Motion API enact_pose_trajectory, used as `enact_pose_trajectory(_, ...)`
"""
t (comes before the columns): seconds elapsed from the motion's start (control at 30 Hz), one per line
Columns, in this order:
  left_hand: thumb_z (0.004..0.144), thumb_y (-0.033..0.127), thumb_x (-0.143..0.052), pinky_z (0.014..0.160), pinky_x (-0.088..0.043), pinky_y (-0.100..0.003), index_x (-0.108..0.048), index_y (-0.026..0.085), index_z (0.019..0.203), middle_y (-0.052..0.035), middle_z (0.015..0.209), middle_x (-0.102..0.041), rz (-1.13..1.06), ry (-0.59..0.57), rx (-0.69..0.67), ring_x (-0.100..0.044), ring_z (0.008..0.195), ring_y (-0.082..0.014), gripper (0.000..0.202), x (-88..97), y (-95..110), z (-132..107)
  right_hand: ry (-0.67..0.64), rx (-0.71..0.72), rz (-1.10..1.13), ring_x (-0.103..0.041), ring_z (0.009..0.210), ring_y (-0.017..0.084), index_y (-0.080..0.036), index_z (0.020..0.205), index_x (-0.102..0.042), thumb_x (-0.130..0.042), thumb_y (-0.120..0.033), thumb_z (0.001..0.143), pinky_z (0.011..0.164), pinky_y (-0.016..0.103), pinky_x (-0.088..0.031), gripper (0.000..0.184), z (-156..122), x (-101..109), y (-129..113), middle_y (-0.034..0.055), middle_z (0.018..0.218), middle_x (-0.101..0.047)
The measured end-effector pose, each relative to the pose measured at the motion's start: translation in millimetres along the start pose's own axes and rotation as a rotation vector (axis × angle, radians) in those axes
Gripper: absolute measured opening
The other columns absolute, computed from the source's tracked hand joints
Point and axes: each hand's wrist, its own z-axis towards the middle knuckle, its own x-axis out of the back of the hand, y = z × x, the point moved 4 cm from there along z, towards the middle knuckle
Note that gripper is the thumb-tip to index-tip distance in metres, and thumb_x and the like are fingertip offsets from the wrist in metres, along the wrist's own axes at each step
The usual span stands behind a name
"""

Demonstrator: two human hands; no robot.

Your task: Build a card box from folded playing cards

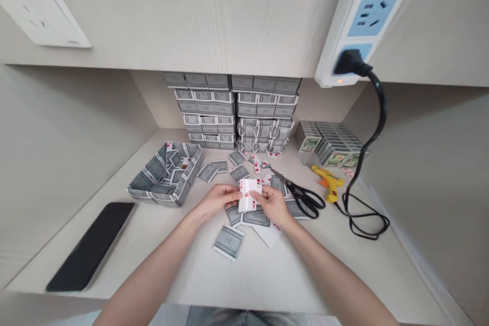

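Note:
Both my hands hold one playing card (249,195) with red pips, bent between them above the desk's middle. My left hand (217,199) pinches its left edge and my right hand (272,204) pinches its right side. Under and around the hands lie several loose cards (229,241), most with the grey patterned back up. A tray (166,174) built from folded cards sits to the left with loose cards inside.
Stacked rows of card boxes (233,111) stand against the back wall, more (330,143) at the right. Black scissors (303,196) and a yellow glue gun (329,182) with a black cord (362,216) lie right. A black phone (91,245) lies front left. A power strip (361,20) hangs above.

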Motion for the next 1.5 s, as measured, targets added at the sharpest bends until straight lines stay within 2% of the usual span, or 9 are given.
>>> enact_pose_trajectory(0.27,0.057,0.046,-0.069,0.041,-0.025,-0.018,-0.060,0.010,0.061,0.0027,0.048,-0.049,0.105,0.142,-0.033,-0.037,0.043,-0.0050,0.037,0.2,-2,3,0.047,-0.021,0.011,-0.032,0.041,0.007,-0.016,0.058,-0.056,-0.069,-0.048,0.057,0.037,0.020,-0.023,0.035,1,1,6,-0.0056,0.042,-0.042)
enact_pose_trajectory(0.53,0.051,0.050,-0.070,0.039,-0.025,-0.019,-0.061,0.010,0.057,0.0025,0.043,-0.049,0.091,0.201,-0.024,-0.037,0.040,-0.0052,0.041,-0.3,-3,3,-0.008,-0.061,0.134,-0.036,0.043,0.007,-0.014,0.061,-0.056,-0.070,-0.045,0.058,0.042,0.021,-0.030,0.034,0,-3,4,-0.0050,0.048,-0.046)
enact_pose_trajectory(0.83,0.050,0.050,-0.071,0.040,-0.025,-0.020,-0.060,0.011,0.055,0.0019,0.043,-0.049,0.083,0.244,-0.032,-0.037,0.040,-0.0054,0.041,-0.7,-4,2,0.024,-0.062,0.073,-0.035,0.043,0.008,-0.015,0.057,-0.056,-0.068,-0.051,0.057,0.041,0.021,-0.027,0.038,0,-1,3,-0.0048,0.046,-0.045)
enact_pose_trajectory(1.03,0.048,0.052,-0.070,0.040,-0.022,-0.020,-0.056,0.012,0.053,0.0037,0.042,-0.045,0.064,0.285,-0.048,-0.034,0.041,-0.0052,0.043,-2.0,-4,2,0.011,-0.059,0.110,-0.029,0.041,0.005,-0.015,0.055,-0.052,-0.071,-0.045,0.056,0.039,0.019,-0.023,0.035,0,-3,-4,-0.0074,0.043,-0.039)
enact_pose_trajectory(1.17,0.054,0.052,-0.067,0.041,-0.020,-0.020,-0.049,0.014,0.050,0.0059,0.041,-0.040,0.103,0.275,-0.101,-0.030,0.041,-0.0049,0.042,-2.9,-6,4,-0.009,-0.081,0.134,-0.033,0.040,0.006,-0.015,0.061,-0.057,-0.071,-0.043,0.056,0.039,0.020,-0.026,0.032,-1,-5,-11,-0.0056,0.045,-0.046)
enact_pose_trajectory(1.3,0.063,0.047,-0.061,0.044,-0.023,-0.019,-0.041,0.016,0.051,0.0072,0.043,-0.035,0.222,0.323,-0.237,-0.030,0.044,-0.0059,0.040,-5.3,-9,6,-0.012,-0.094,0.143,-0.033,0.038,0.006,-0.014,0.062,-0.059,-0.071,-0.042,0.057,0.038,0.020,-0.025,0.031,-1,-5,-14,-0.0061,0.043,-0.045)
enact_pose_trajectory(1.4,0.073,0.044,-0.052,0.048,-0.028,-0.019,-0.047,0.016,0.059,0.0054,0.051,-0.042,0.336,0.368,-0.328,-0.037,0.051,-0.0079,0.032,-9.6,-10,5,-0.008,-0.098,0.145,-0.028,0.035,0.004,-0.014,0.062,-0.058,-0.071,-0.041,0.057,0.035,0.019,-0.021,0.030,-1,-4,-13,-0.0076,0.041,-0.042)
enact_pose_trajectory(1.5,0.078,0.043,-0.046,0.051,-0.031,-0.019,-0.052,0.015,0.066,0.0042,0.057,-0.047,0.383,0.350,-0.367,-0.041,0.055,-0.0087,0.031,-14.1,-9,3,0.002,-0.099,0.145,-0.026,0.034,0.003,-0.014,0.061,-0.057,-0.071,-0.041,0.058,0.034,0.019,-0.019,0.030,-1,-2,-11,-0.0082,0.040,-0.040)
